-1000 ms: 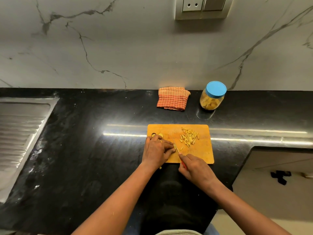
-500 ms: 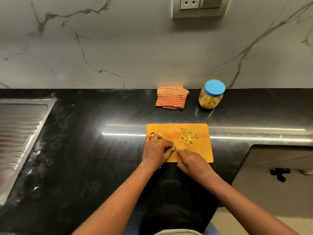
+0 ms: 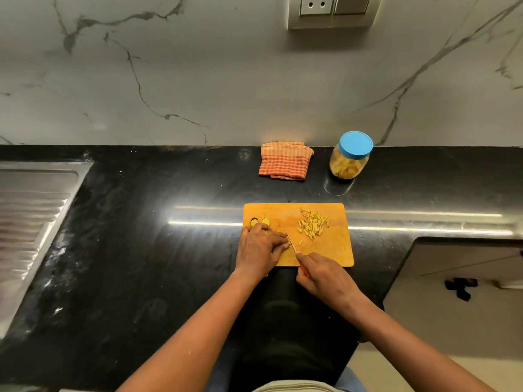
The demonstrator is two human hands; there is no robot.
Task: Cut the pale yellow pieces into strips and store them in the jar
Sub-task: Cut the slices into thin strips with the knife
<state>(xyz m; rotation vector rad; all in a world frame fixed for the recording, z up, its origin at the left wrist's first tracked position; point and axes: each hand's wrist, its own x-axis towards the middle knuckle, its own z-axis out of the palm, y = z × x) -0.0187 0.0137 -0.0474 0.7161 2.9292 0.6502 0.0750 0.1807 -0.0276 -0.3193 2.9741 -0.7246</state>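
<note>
Slicing midway: R hand (image 3: 322, 274) clenches knife (image 3: 290, 239), blade beside L hand (image 3: 261, 248) whose curled fingers pin prob. a pale piece on board (image 3: 334, 250); strips pile (image 3: 312, 226) cut, two round pieces (image 3: 260, 221) left far-left, jar (image 3: 349, 159) behind, lidded, strips not yet stored.

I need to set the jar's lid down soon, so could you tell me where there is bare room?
Bare counter lies between the drainboard and the cutting board, and right of the jar. The board is crowded: strips, knife, left hand, right hand.
</note>
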